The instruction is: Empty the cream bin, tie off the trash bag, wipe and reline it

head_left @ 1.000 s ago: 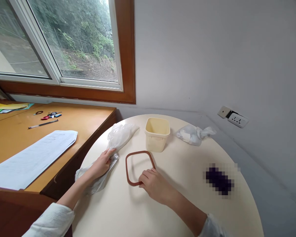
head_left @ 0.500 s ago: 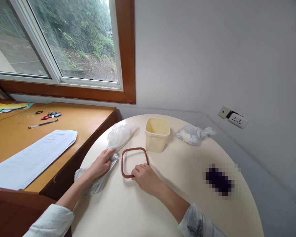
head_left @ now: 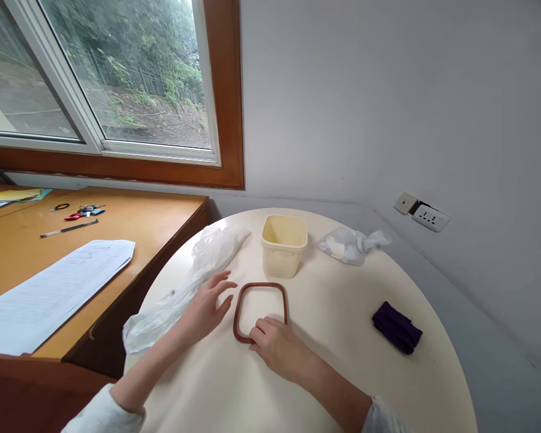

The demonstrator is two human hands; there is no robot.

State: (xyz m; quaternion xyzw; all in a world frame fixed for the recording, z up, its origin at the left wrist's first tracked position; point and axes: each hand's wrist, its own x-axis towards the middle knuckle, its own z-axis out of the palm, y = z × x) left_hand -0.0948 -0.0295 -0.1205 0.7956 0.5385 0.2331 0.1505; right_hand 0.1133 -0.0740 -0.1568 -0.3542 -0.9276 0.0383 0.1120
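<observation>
My right hand [head_left: 277,349] is closed on the near right corner of a reddish-brown rounded-square ring [head_left: 237,310], which looks like a lid frame. My left hand [head_left: 210,307] is open, its thumb and fingers apart, just left of the ring and not touching it. Left of that hand, a crumpled clear plastic bag [head_left: 157,325] stretches along the table, partly hidden by my wrist. Beyond the ring stands an upright, pale yellow plastic tub [head_left: 282,261] with no lid on it.
On the round cream table [head_left: 342,337] lie a knotted clear bag [head_left: 349,245] with pale contents and a folded dark purple cloth [head_left: 397,326]. A wooden desk [head_left: 162,210] at left carries papers [head_left: 63,294], a pen [head_left: 70,228] and keys [head_left: 88,210]. A wall stands behind.
My left hand has let go of the plastic bag and moved right, opening beside the ring. My right hand has shifted the ring slightly right and nearer to me.
</observation>
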